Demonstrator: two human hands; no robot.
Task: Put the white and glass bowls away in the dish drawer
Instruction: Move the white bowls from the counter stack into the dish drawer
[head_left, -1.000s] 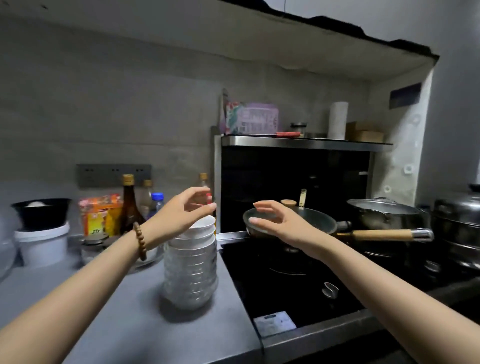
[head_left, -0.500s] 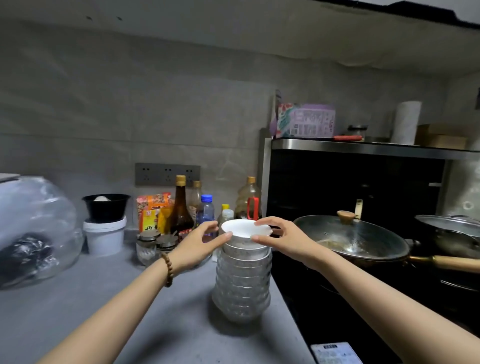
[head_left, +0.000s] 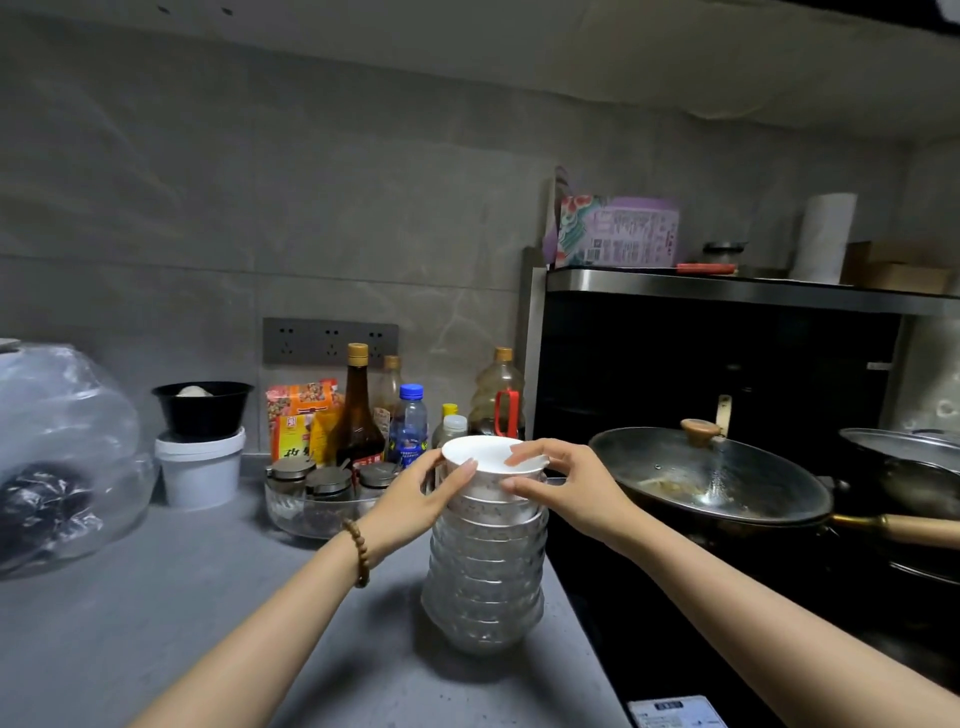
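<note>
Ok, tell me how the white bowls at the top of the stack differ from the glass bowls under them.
The white bowls are opaque and smooth; the glass bowls are clear with a textured surface. The white bowls sit at the top, gripped at the rim by the left hand and right hand; the glass bowls form the lower part, resting on the countertop, untouched. Both kinds nest upright in one stack.

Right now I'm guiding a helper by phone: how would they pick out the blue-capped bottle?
Start at the grey socket strip on the wall and look down to the bottles beneath it on the counter. The blue-capped bottle stands right of the tall dark brown bottle. It alone is clear plastic with a blue cap and label.
</note>
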